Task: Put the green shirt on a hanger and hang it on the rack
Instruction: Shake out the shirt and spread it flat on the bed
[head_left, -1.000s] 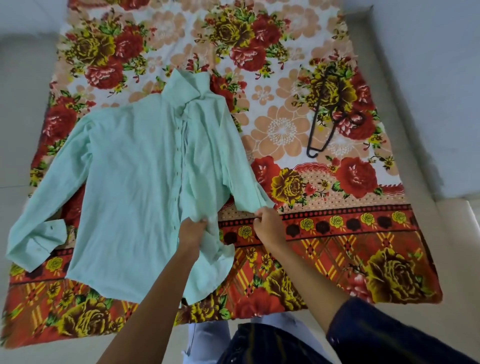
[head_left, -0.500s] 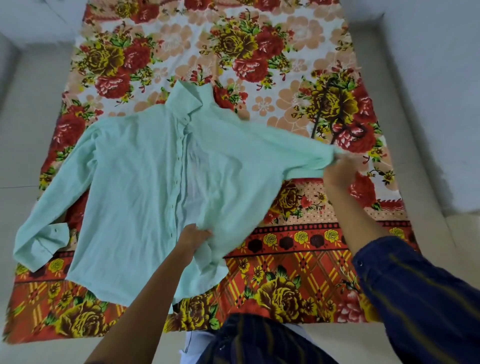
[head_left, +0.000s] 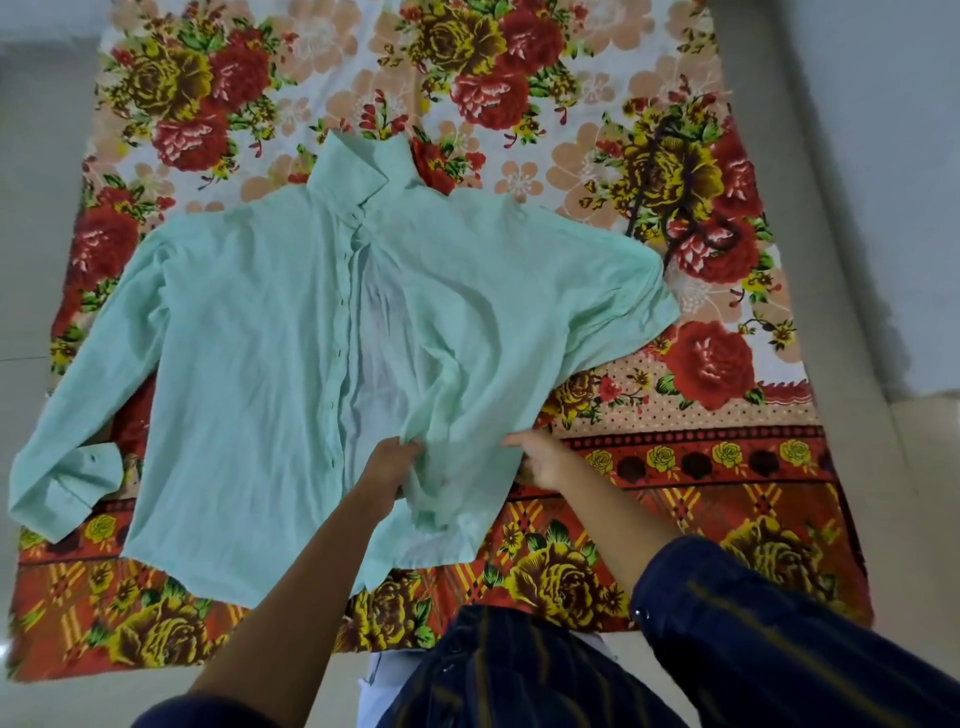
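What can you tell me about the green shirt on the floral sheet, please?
The green shirt is pale mint, of thin, creased woven cloth, with a collar, a buttoned front placket and long cuffed sleeves. It lies face up and spread on the floral sheet, collar away from the person, its right-side sleeve partly covering the dark hanger. The left hand grips bunched cloth near the lower front; the right hand touches its edge.

Pale green shirt (head_left: 270, 364) lies spread, front up; dark hanger (head_left: 670, 208), seemingly partly hidden, beside its sleeve.
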